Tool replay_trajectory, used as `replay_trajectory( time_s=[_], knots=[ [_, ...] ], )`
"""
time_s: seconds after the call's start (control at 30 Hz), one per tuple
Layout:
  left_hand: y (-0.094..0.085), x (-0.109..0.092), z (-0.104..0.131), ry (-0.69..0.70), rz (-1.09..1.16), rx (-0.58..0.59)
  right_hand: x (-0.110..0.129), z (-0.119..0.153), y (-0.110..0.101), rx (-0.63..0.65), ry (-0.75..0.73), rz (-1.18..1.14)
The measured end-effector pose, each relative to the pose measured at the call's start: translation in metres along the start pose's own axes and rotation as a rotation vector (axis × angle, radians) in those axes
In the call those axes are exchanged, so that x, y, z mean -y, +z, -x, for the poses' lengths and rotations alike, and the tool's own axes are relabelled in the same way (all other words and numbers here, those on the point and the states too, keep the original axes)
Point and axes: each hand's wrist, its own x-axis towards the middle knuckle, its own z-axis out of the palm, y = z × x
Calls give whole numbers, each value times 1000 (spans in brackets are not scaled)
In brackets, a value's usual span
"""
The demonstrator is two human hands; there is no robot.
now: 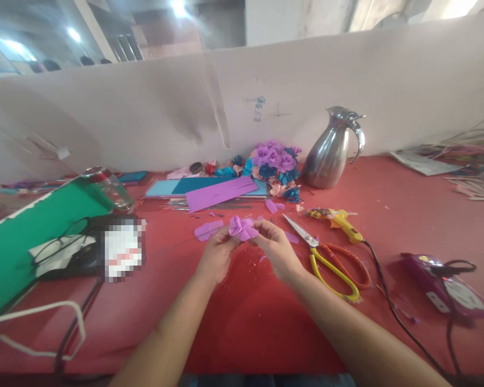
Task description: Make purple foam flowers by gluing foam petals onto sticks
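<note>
Between both hands is a purple paper flower [242, 229], held above the red table. My left hand [218, 252] pinches its left side, and my right hand [275, 244] grips the petals on the right. Cut purple paper pieces [208, 230] lie just left of the flower, with another purple piece [292, 237] beside my right hand. Scissors [326, 263] with yellow and orange handles rest to the right, their blades partly spread. A yellow hot glue gun [341, 223] lies beyond them.
Behind the hands are a purple paper strip [221, 193], blue sheets [161, 188] and a bunch of paper flowers [274, 158]. A steel jug [331, 150] stands at the back. A purple power box [443, 285] with black cords sits right; a glass bottle [111, 188] leans left near a green board [44, 242].
</note>
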Motion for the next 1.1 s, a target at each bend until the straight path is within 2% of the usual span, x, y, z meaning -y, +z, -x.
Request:
replay_trajectory(
  time_s=[0.4,0.63,0.8,0.97,1.1],
  knots=[
    [-6,6,-3,57,-90,-16,3,-3,-8,-67,37,-166],
    [-7,6,-4,39,-12,-24,-2,-4,-9,-116,58,-196],
    [-7,6,-6,-45,135,-106,-7,-5,-8,-165,105,-158],
    [-8,5,-6,-105,231,-211,-7,-5,-8,-130,149,-113],
    [-7,5,-7,-126,235,-238,-12,-5,-7,-87,129,-18]
  ],
)
